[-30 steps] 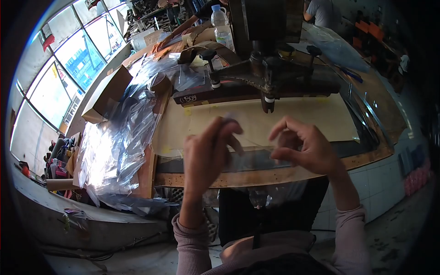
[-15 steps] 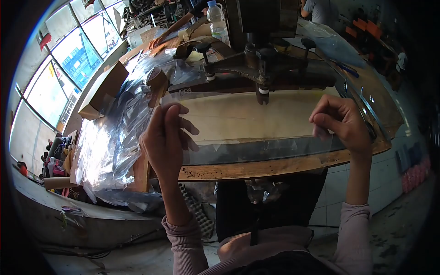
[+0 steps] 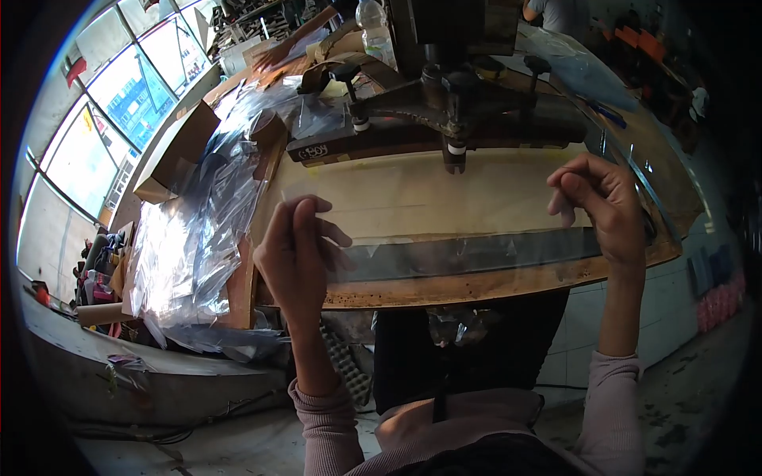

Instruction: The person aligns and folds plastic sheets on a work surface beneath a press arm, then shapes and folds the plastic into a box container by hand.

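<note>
Clear sheet (image 3: 460, 252): faint and blurred, held out between 2 hands on the near side of the press (image 3: 448, 99), over the pale board (image 3: 508, 163). Windows (image 3: 135, 91) well off to the press's left. Cardboard box (image 3: 178, 151) also left of the press, tilted, with a heap of clear film (image 3: 186, 262) beside it spilling toward the near side. Left hand (image 3: 295, 246) front-left of the press: thumb and forefinger pinched together on the sheet's left end, other fingers loosely curled. A co-worker's arm (image 3: 302, 36) behind and left of the press, reaching down. Bottle (image 3: 375, 32) upright, just left of the press column. Person in a grey top (image 3: 558, 14) well behind the press, to its right. Right hand (image 3: 607, 206) front-right of the press: thumb and forefinger closed together at the sheet's right end, edge hard to see there. Blue-handled tool (image 3: 609, 115) right of the press.
</note>
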{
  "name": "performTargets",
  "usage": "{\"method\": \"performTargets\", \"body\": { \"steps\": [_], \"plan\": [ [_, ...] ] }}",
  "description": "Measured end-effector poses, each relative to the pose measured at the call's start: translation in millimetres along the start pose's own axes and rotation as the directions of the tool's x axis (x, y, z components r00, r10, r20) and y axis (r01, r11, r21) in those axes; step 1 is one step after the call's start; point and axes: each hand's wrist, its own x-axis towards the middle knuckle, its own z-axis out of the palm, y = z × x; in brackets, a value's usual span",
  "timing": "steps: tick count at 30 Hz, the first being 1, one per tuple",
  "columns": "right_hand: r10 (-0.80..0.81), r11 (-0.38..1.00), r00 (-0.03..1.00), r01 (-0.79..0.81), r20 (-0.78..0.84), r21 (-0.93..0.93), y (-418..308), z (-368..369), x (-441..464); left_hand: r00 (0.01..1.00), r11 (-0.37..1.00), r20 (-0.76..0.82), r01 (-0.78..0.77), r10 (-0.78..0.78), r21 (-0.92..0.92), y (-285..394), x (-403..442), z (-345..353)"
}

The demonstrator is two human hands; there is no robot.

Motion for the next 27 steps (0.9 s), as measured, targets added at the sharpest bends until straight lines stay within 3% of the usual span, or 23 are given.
{"method": "performTargets", "body": {
  "steps": [4, 8, 16, 18, 19, 22, 27],
  "plan": [
    [0.009, 0.998, 0.998, -0.012, -0.058, -0.055, 11, -5, -1, 0.996, 0.965, 0.014, -0.085, 0.084, 0.247, -20, -7, 5],
    [0.044, 0.993, 0.997, -0.05, -0.065, -0.106, 17, -11, 1, 0.997, 0.966, 0.081, -0.022, 0.001, 0.256, -10, -11, 14],
    [0.099, 0.98, 0.992, -0.112, -0.084, -0.167, 25, -18, 9, 0.981, 0.98, 0.192, -0.018, -0.021, 0.197, -22, 2, 15],
    [0.118, 0.97, 0.991, -0.129, -0.063, -0.205, 27, -25, 20, 0.956, 0.994, 0.293, -0.025, -0.007, 0.105, -27, 24, 13],
    [0.129, 0.963, 0.991, -0.136, -0.046, -0.232, 27, -31, 26, 0.914, 0.99, 0.404, -0.012, -0.046, 0.139, -27, 37, 8],
    [0.178, 0.942, 0.984, -0.17, 0.0, -0.291, 25, -38, 38, 0.834, 0.989, 0.538, 0.058, -0.125, 0.14, -33, 60, 5],
    [0.301, 0.9, 0.953, -0.27, 0.041, -0.342, 44, -42, 37, 0.722, 0.955, 0.674, -0.065, -0.155, 0.289, -32, 69, -2]
  ]
}}
